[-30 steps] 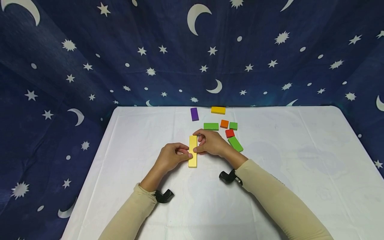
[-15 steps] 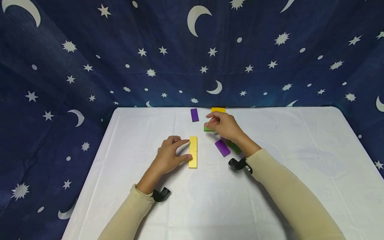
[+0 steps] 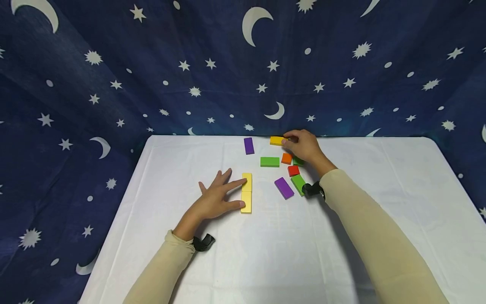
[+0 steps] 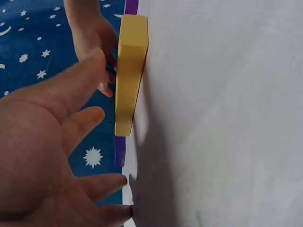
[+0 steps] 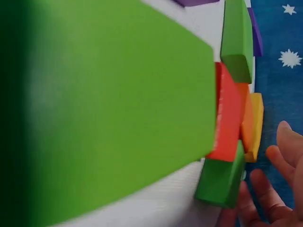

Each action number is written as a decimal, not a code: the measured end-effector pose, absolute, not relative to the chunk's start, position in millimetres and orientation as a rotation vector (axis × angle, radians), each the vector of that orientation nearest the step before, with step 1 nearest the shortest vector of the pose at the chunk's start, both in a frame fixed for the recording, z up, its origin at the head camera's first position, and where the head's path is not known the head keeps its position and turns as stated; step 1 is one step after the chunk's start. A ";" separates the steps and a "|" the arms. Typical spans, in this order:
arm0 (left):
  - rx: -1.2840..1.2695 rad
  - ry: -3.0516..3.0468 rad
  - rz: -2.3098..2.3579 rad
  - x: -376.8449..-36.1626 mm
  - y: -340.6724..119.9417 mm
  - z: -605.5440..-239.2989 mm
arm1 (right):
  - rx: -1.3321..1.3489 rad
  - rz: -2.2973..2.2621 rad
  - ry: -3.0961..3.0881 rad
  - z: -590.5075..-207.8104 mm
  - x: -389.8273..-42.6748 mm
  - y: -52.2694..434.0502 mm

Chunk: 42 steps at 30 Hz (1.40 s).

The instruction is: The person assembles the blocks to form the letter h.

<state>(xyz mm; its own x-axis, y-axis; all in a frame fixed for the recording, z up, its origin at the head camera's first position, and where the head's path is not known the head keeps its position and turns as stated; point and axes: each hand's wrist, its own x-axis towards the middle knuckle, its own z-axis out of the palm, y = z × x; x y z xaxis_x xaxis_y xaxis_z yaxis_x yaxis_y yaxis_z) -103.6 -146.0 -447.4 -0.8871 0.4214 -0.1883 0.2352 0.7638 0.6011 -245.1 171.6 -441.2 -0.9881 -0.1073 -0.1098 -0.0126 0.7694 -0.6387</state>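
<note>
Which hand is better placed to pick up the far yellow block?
Right. The right hand already has its fingertips on the far yellow block at the table's back edge. The left hand lies flat against the joined yellow blocks, well short of it.

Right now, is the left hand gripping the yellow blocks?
No, the left hand lies flat with straight fingers touching the side of the yellow blocks.

White-covered table [image 3: 159,169] occupies the foreground. Dark blue star-and-moon fabric backdrop [image 3: 190,63] encloses it from 9 through 12 to 3 o'clock.
</note>
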 end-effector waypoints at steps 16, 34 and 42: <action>0.510 2.676 0.769 -104.9 -140.3 -446.0 | 0.128 -1.104 2.711 -437.1 -245.4 172.7; 0.488 2.693 0.753 -103.4 -142.3 -448.0 | 0.078 -1.217 2.568 -438.5 -239.1 182.9; 0.487 2.685 0.754 -102.0 -142.3 -448.4 | 0.118 -1.386 2.486 -432.6 -228.6 176.5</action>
